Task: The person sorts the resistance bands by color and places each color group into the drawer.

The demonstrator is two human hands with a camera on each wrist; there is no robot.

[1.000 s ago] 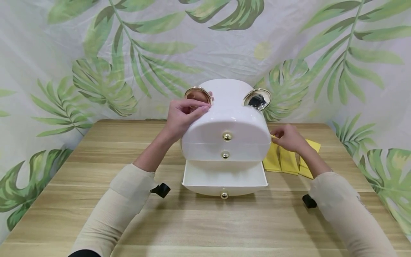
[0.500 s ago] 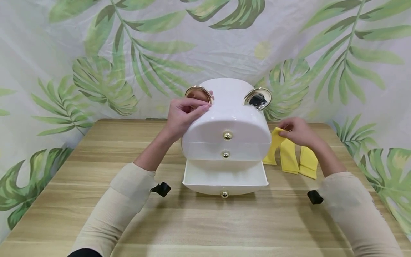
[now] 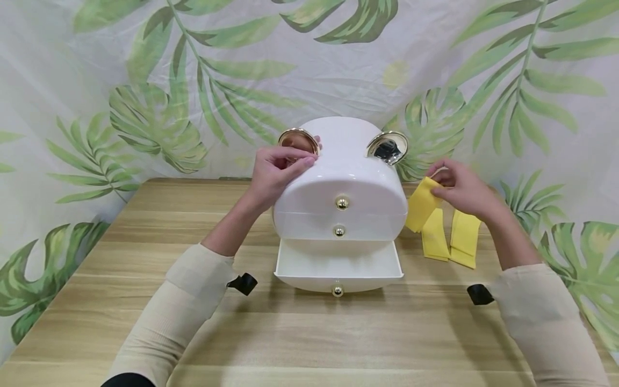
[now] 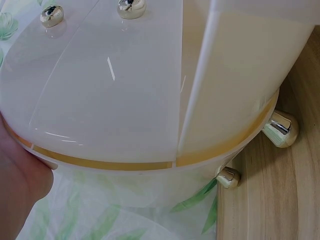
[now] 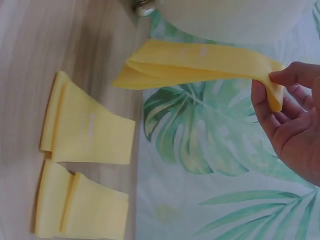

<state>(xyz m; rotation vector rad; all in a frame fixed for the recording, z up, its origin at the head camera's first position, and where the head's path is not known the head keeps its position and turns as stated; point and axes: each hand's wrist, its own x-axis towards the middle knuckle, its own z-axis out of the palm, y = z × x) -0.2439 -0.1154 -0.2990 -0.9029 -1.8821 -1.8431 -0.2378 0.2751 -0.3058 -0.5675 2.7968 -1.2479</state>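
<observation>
A white rounded drawer box (image 3: 340, 177) with gold knobs stands on the table, its bottom drawer (image 3: 338, 260) pulled out and bare inside. At its upper left, my left hand (image 3: 280, 172) grips around a gold-rimmed round ear (image 3: 296, 141); part of the fingers is hidden behind it. My right hand (image 3: 459, 188) pinches one end of a yellow resistance band (image 5: 200, 62), a flat folded loop with faint print, raised beside the box. Below it lie two more folded yellow bands, one nearer the box (image 3: 435, 236) and one further right (image 3: 465, 239).
The wooden table (image 3: 309, 338) extends in front of the box and to both sides. Close behind it hangs a leaf-patterned cloth (image 3: 232, 64). A second gold-rimmed ear (image 3: 388, 149) juts from the box's upper right. Small gold feet (image 4: 281, 128) stick out underneath.
My right hand has lifted the nearest yellow band off the table, moving it up and slightly right. The left hand stays in place on the box, and the bottom drawer has remained out.
</observation>
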